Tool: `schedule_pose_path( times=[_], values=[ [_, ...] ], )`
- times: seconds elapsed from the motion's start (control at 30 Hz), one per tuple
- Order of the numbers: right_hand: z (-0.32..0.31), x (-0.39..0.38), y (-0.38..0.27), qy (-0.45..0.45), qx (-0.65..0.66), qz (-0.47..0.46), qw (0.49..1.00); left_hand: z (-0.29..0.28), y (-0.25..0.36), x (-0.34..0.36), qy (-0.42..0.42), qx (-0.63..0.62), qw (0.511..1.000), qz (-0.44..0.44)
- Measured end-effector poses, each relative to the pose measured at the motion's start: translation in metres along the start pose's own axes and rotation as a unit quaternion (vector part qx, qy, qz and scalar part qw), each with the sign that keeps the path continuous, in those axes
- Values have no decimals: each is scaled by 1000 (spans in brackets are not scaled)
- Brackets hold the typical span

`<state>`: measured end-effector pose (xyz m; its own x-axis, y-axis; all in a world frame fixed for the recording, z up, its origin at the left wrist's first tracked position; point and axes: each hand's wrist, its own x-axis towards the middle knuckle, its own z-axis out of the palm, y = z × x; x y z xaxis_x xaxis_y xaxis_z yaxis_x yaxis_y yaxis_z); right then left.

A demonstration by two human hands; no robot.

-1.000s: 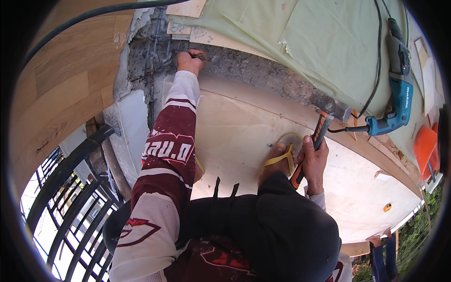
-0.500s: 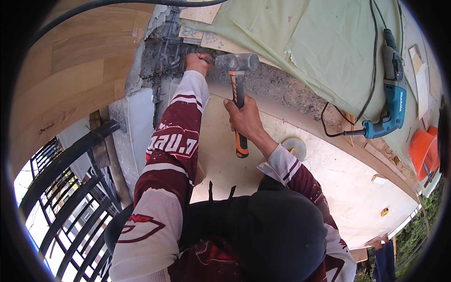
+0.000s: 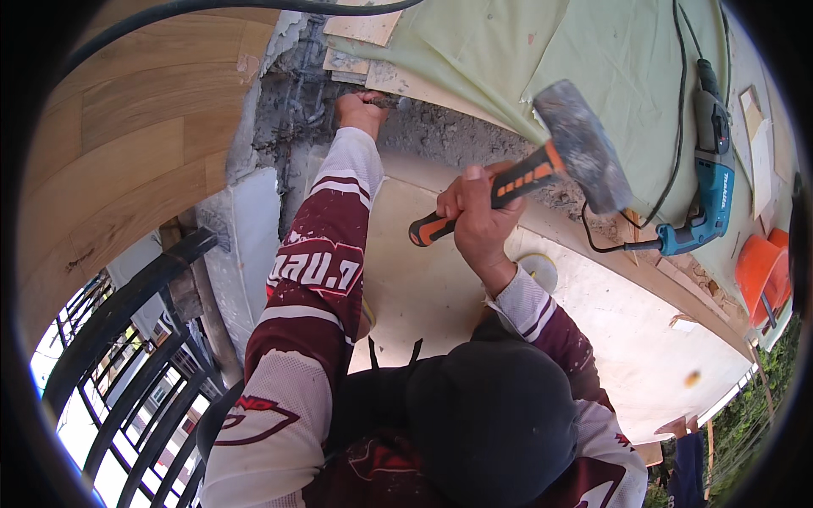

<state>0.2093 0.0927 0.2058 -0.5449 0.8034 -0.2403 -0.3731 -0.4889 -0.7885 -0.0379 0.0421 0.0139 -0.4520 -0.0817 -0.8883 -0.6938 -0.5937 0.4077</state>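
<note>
And there hung the hammer (image 3: 580, 148), well apart from the chisel-like tool (image 3: 390, 102), the right hand (image 3: 483, 216) wrapped round its handle! The left hand (image 3: 359, 114) gripped that tool at the rough concrete (image 3: 461, 135); this looked like chipping, the next move calling for a true-aimed strike.

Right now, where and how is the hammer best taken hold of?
Probably by the handle, around its middle where the right hand grips, coming from the person's side: its slim, long shape suits a closed fist, while the broad, blocky head sits crosswise at the far end.
</note>
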Motion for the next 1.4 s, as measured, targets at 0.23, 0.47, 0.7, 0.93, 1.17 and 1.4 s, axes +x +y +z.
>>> schedule_pose_path(
  times=[0.23, 0.47, 0.7, 0.93, 1.17, 1.4],
  values=[
    [-57, -30, 28, -69, -199, 212, 954, -5, 9, 10, 8, -34, 998, -47],
    [-10, 30, -98, 13, 67, -172, 983, -9, 7, 13, 23, -3, 999, -45],
    [-30, -28, 65, -73, -283, 313, 904, -9, 25, 17, -36, 57, 995, -70],
    [-25, 1, -72, 9, -156, -18, 988, -5, 14, 24, 7, 29, 999, -36],
    [22, 5, 3, -37, -225, 55, 972, -3, 19, 32, -10, 17, 999, -49],
    [-55, -29, 55, -79, -291, 288, 909, -33, 21, 15, -68, 83, 992, -67]
  ],
)
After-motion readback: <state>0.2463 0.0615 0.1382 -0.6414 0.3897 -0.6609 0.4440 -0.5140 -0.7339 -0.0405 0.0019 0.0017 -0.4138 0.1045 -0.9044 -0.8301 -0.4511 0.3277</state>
